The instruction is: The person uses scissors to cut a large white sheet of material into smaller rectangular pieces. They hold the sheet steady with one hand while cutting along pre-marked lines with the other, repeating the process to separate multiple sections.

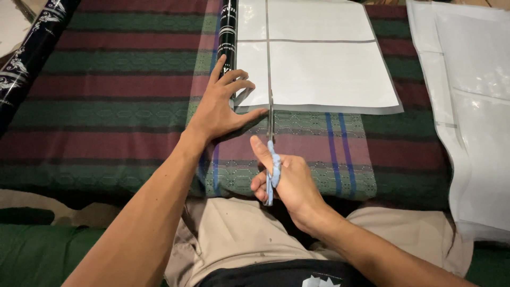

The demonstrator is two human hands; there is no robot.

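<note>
My right hand [289, 183] has its grip closed through the light blue handles of the scissors [271, 154], thumb up along the top loop, fingers curled under. The blades point away from me and their tips meet the near edge of the white sheet [329, 74], right on a grey line that runs up the sheet. My left hand [223, 103] holds nothing: it lies flat and spread, fingertips pressing the sheet's near left corner, thumb stretched toward the blades and just beside them. The sheet is ruled by grey lines into rectangles and comes off a black roll [228, 32] lying at its left edge, under my left fingers. All of this rests on a striped cloth [117, 90] in maroon and green, with blue stripes near the scissors. A second black roll [26, 58] lies at the far left, well apart. More white sheets [473, 106] lie at the right. My beige shorts [234, 239] show below
</note>
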